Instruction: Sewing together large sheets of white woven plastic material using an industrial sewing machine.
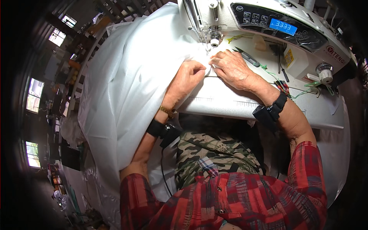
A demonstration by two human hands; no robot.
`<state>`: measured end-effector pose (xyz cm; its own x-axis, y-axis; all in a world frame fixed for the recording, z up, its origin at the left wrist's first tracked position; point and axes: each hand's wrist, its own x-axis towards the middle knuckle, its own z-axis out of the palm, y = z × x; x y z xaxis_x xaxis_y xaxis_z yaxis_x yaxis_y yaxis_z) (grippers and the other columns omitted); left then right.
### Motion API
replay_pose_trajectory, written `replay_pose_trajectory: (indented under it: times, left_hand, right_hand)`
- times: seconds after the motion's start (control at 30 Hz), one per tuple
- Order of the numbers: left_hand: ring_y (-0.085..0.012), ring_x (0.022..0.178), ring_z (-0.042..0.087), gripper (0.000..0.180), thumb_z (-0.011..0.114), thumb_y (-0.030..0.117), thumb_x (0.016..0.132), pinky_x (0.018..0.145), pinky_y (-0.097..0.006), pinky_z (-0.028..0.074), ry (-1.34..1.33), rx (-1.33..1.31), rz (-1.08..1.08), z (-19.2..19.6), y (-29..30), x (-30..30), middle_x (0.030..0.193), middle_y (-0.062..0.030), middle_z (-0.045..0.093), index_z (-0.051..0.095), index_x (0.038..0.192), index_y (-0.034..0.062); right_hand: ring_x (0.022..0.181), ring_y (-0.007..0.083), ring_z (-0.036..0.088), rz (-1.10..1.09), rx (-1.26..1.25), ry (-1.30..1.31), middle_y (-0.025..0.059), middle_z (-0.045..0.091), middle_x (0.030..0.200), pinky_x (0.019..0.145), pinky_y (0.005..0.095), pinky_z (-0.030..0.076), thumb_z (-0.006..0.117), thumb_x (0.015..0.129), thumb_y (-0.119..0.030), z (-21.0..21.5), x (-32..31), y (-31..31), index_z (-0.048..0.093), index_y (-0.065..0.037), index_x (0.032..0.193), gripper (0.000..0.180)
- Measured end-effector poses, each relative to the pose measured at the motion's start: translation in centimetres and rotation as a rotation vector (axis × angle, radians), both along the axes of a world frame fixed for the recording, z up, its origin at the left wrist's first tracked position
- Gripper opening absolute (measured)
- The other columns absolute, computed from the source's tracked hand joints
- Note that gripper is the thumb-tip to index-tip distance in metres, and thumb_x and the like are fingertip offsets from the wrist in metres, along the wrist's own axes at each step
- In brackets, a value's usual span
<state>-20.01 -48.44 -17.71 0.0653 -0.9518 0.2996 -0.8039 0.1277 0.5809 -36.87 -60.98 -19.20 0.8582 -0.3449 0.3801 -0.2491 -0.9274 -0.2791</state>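
A large white sheet of fabric (126,76) spreads over the left side and runs up to the needle area (208,49) of a white sewing machine (226,19). My left hand (188,76) is closed, its thumb and forefinger pinching the fabric just below the needle. Close on its right, my right hand (233,68) has bent fingers gathered on the fabric's edge, with the fingertips near the presser foot. Some of the fingertips and the pinched edge are washed out by the machine's bright lamp.
Thread snips (248,57) with green thread lie right of my right hand. A small screwdriver (285,75) and loose threads (281,85) are farther right. The machine carries a lit control panel (283,26) and a knob (325,73). A ruler strip marks the table's front edge (226,105).
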Motion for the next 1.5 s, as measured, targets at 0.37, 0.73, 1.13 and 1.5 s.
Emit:
replay_pose_trajectory:
  times: [0.37,0.73,1.13,1.5]
  left_hand:
    - [-0.0347,0.076,0.058,0.014,0.062,-0.002,0.08,0.071,-0.043,0.048,-0.272,-0.175,-0.007,-0.7,0.9,-1.4,0.081,-0.015,0.055,0.064,0.094,0.0002]
    - [-0.0333,0.074,0.06,0.008,0.064,-0.003,0.076,0.07,-0.041,0.049,-0.256,-0.209,0.023,-1.3,-1.4,-0.2,0.078,-0.0149,0.059,0.065,0.084,-0.0021]
    - [-0.0343,0.073,0.062,0.01,0.063,-0.001,0.076,0.069,-0.041,0.049,-0.281,-0.208,0.057,-1.3,-2.7,-0.2,0.076,-0.0172,0.06,0.067,0.085,-0.0037]
    - [-0.034,0.067,0.061,0.008,0.063,-0.002,0.077,0.064,-0.041,0.048,-0.248,-0.26,0.043,-1.5,-2.9,-0.3,0.075,-0.0178,0.06,0.066,0.084,-0.0037]
  right_hand:
    - [0.109,0.0256,0.055,0.022,-0.068,-0.021,0.0074,0.063,0.109,0.091,0.0458,0.041,0.054,0.091,-0.016,0.1,-0.2,0.9,0.068,-0.008,0.104,0.02]
    - [0.105,0.0271,0.056,-0.021,-0.097,0.098,0.0105,0.064,0.107,0.091,0.042,0.039,0.058,0.089,-0.014,0.6,-0.2,1.3,0.065,-0.005,0.11,0.025]
    - [0.085,0.039,0.067,-0.154,0.509,-0.529,0.0242,0.069,0.092,0.077,0.042,0.051,0.063,0.09,-0.025,0.4,1.3,-0.8,0.067,0.006,0.098,0.032]
    - [0.082,0.0097,0.059,-0.154,0.724,-0.713,0.007,0.071,0.089,0.077,0.027,0.048,0.064,0.092,-0.018,-0.5,1.9,-1.9,0.07,0.003,0.106,0.026]
